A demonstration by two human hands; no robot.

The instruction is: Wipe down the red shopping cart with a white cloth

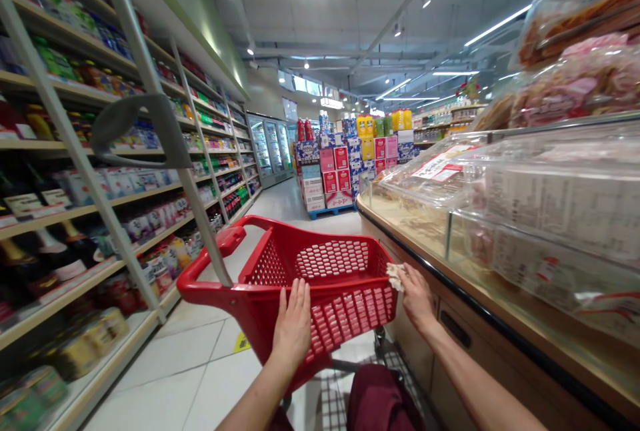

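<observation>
Cart [353, 286], red, on the floor directly ahead of the person; long axis runs left to right across the view, handle end at left, the other end at right beside the display case [453, 244]. Pull handle [173, 134] rises at left, well apart from both hands.

Right hand [416, 292]: fingers curled, closed on a pale, crumpled cloth [395, 275]. Cloth sits at the right end of the cart's rim, just off the fingertips on their left side; it appears to touch the rim, though the contact itself is partly hidden.

Left hand [294, 324]: fingers straight and close together, not gripping, laid on the cart's near side with tips at the rim; nothing seen in hold. Whether the palm presses, cannot tell.

Key relation: the near rim extends leftward from the cloth toward the left hand. Right hand is the nearer to that end.
</observation>
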